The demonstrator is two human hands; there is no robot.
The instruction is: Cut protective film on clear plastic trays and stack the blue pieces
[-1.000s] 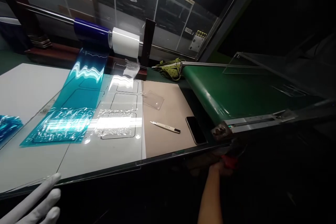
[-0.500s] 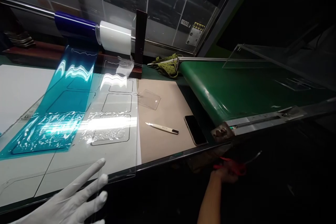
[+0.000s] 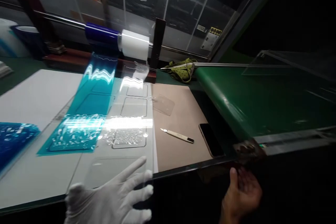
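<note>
My left hand [image 3: 112, 194], in a white glove, is at the front edge of the bench with its fingers spread, near the lower end of a strip of clear film [image 3: 131, 108]. Whether it touches the film I cannot tell. My right hand [image 3: 243, 190] is bare, below the bench edge by the conveyor's corner, its thumb apart from loosely curled fingers and nothing visible in it. Beside the clear strip runs a blue film [image 3: 101, 99], pulled down from a blue roll [image 3: 102, 35]. A white roll [image 3: 135, 43] sits on the same rod.
A craft knife [image 3: 178, 135], a phone [image 3: 211, 140] and a small clear plate [image 3: 164, 104] lie on and beside a tan board [image 3: 175, 157]. To the right is a green conveyor belt [image 3: 262, 98]. A dark blue film piece [image 3: 15, 141] lies left.
The red-handled tool in my right hand is gone from it, and that hand has turned and come nearer. The view has swung left; my left hand appears farther right, still spread.
</note>
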